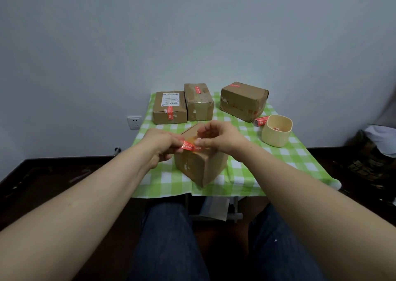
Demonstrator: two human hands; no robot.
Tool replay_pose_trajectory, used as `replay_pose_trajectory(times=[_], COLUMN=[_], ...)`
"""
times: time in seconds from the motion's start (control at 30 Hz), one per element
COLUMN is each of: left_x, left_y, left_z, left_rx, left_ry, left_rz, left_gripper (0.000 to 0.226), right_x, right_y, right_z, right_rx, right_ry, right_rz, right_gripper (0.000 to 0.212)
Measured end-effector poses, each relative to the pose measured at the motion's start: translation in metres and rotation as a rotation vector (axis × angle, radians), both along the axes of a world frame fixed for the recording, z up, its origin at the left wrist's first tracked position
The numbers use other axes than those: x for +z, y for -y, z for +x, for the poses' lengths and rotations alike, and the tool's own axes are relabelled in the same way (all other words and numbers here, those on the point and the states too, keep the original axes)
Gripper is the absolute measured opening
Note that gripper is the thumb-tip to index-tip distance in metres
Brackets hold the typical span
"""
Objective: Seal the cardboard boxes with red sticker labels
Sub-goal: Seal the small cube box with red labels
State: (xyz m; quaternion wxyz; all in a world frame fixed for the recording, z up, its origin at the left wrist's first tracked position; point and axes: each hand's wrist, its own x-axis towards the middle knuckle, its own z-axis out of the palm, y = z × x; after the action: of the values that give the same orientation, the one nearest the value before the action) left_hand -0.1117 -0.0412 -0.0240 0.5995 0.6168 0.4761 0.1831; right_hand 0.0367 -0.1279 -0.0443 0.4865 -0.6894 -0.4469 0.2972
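A small cardboard box point(200, 165) stands at the near middle of the table, one corner turned toward me. Just above its top edge, both hands hold a red sticker label point(190, 146). My left hand point(159, 144) pinches the label's left end. My right hand point(218, 138) pinches its right end between thumb and fingers. Three more cardboard boxes stand at the back, each bearing a red label: one on the left point(169, 107), one in the middle point(198, 101) and one on the right point(243, 100).
A green-and-white checked cloth covers the small table point(278, 158). A cream cup point(276, 133) with red scraps inside stands at the right, a roll of red labels point(261, 121) behind it. Dark floor surrounds the table; bags lie at the far right.
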Motion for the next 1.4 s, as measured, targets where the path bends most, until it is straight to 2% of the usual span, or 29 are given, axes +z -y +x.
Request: replay_pose_trajectory(times=[0.07, 0.17, 0.3, 0.5, 0.93, 1.4], left_x=[0.0, 0.001, 0.004, 0.008, 0.015, 0.019], left_y=[-0.001, -0.001, -0.001, -0.001, 0.008, 0.012], left_z=[-0.001, 0.0, 0.002, 0.004, 0.006, 0.009], left_rx=[-0.001, -0.005, -0.007, -0.02, 0.002, 0.021], left_ry=[0.005, 0.015, 0.009, 0.011, 0.072, 0.041], left_rz=[-0.003, 0.016, 0.032, 0.095, 0.118, 0.171], left_gripper=[0.016, 0.014, 0.013, 0.012, 0.016, 0.018], right_x=[0.001, 0.006, 0.005, 0.004, -0.001, -0.001], right_y=[0.001, 0.001, -0.004, -0.005, -0.006, -0.005], right_z=[0.0, -0.003, -0.002, -0.004, -0.001, -0.003], right_rx=[0.025, 0.003, -0.033, -0.062, -0.06, -0.059], right_ry=[0.031, 0.049, 0.027, 0.038, 0.01, 0.01], right_rz=[-0.016, -0.046, -0.074, -0.102, -0.079, -0.07], right_gripper=[0.037, 0.023, 0.046, 0.058, 0.056, 0.057])
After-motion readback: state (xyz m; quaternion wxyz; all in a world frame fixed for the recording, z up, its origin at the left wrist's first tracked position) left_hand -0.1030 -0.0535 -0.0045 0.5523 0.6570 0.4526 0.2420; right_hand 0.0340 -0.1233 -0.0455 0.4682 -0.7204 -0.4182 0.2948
